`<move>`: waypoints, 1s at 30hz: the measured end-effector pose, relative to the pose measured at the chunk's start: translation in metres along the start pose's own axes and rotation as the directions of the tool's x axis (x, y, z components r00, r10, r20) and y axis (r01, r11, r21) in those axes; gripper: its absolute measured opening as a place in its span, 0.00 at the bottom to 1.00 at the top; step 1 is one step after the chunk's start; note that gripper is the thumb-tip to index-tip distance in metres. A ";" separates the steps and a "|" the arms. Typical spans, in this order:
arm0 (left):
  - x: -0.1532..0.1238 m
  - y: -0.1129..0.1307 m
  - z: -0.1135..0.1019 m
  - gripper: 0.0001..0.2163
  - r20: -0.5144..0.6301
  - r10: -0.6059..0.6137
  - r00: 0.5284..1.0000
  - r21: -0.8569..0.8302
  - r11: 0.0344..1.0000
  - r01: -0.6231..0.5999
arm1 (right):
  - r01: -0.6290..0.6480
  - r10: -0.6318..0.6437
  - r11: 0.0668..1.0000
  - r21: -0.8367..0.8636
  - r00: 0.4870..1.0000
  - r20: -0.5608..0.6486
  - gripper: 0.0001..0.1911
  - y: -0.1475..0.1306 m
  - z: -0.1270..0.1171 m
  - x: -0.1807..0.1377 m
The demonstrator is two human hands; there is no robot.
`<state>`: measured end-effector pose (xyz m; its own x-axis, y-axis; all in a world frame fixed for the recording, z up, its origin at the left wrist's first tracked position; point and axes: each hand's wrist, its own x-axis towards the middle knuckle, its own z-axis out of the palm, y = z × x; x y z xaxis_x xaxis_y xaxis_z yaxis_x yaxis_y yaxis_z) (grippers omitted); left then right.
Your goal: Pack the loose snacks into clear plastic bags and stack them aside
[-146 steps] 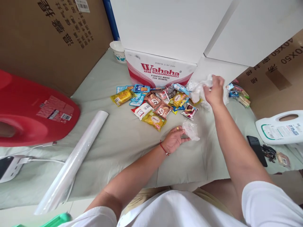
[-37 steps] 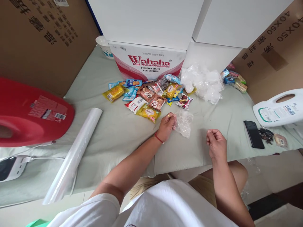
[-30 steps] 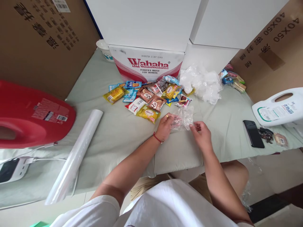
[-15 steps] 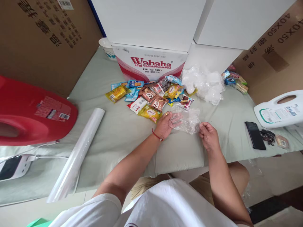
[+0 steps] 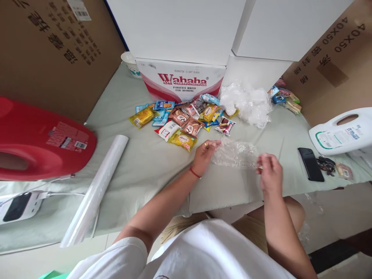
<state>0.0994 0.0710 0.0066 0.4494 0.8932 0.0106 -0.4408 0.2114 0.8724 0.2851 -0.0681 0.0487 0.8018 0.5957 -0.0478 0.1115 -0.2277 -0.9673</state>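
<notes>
A small clear plastic bag (image 5: 235,154) is stretched between my two hands just above the pale green cloth (image 5: 151,162). My left hand (image 5: 204,154), with a ring and a red wrist cord, pinches its left end. My right hand (image 5: 269,173) pinches its right end, fingers closed. Just beyond my left hand lies a heap of several wrapped snack packets (image 5: 186,118). A crumpled pile of clear plastic bags (image 5: 247,102) sits behind the stretched bag.
A Wahaha carton (image 5: 181,79) and white boxes (image 5: 203,27) stand at the back. A roll of clear film (image 5: 95,190) and a red plastic item (image 5: 37,143) lie left. Right: a white jug (image 5: 340,133), a black phone (image 5: 310,169), keys, more snack packets (image 5: 286,99).
My right hand came from the bag pile to the small bag, took its right end and drew it rightwards, so the bag has gone from crumpled to stretched out. My left hand kept its grip.
</notes>
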 end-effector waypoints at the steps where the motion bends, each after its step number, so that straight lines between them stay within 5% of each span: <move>1: -0.006 0.003 0.004 0.15 0.016 0.076 0.997 0.129 0.989 -0.077 | -0.019 0.015 0.999 0.028 0.986 0.166 0.27 -0.012 0.013 -0.007; 3: -0.021 0.011 0.011 0.12 0.083 0.228 0.970 0.366 0.898 -0.242 | -0.019 0.001 0.999 0.041 0.920 0.391 0.29 -0.033 0.039 -0.016; 7: -0.052 0.029 0.011 0.05 0.113 0.393 0.913 0.599 0.706 -0.378 | 0.113 -0.110 0.993 0.019 0.896 0.431 0.17 -0.047 0.076 -0.023; 9: -0.064 0.035 0.005 0.02 -0.047 0.344 0.938 0.609 0.754 -0.246 | 0.200 -0.183 0.980 0.015 0.858 0.479 0.10 -0.045 0.088 -0.030; 12: -0.076 0.044 -0.007 0.16 -0.267 0.144 0.953 0.481 0.877 0.002 | 0.450 -0.350 0.893 -0.017 0.718 0.602 0.09 -0.041 0.101 -0.048; 14: -0.078 0.051 -0.014 0.23 -0.309 0.046 0.950 0.431 0.897 0.097 | 0.570 -0.427 0.822 -0.005 0.620 0.658 0.12 -0.038 0.107 -0.058; 16: -0.077 0.058 -0.020 0.18 -0.312 -0.028 0.950 0.448 0.877 0.173 | 0.589 -0.444 0.808 0.016 0.591 0.673 0.13 -0.036 0.109 -0.064; 20: -0.077 0.061 -0.033 0.11 -0.374 -0.073 0.925 0.431 0.869 0.242 | 0.463 -0.369 0.886 -0.026 0.739 0.564 0.10 -0.025 0.094 -0.058; 25: -0.093 0.047 -0.050 0.12 -0.530 -0.026 0.848 0.291 0.933 0.211 | 0.116 -0.112 0.993 0.005 0.947 0.300 0.13 0.016 0.043 -0.055; 28: -0.113 0.043 -0.059 0.11 -0.558 -0.088 0.825 0.330 0.889 0.318 | -0.056 0.073 0.996 -0.062 0.949 0.306 0.18 0.041 -0.001 -0.060; 30: -0.128 0.047 -0.063 0.13 -0.522 -0.084 0.849 0.495 0.781 0.381 | -0.041 0.118 0.980 -0.196 0.909 0.399 0.24 0.046 -0.029 -0.062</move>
<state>-0.0273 -0.0083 0.0156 0.0128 0.9476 -0.3192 0.2116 0.3094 0.9271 0.2574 -0.1375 0.0148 0.5076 0.8224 -0.2569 0.1911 -0.3982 -0.8972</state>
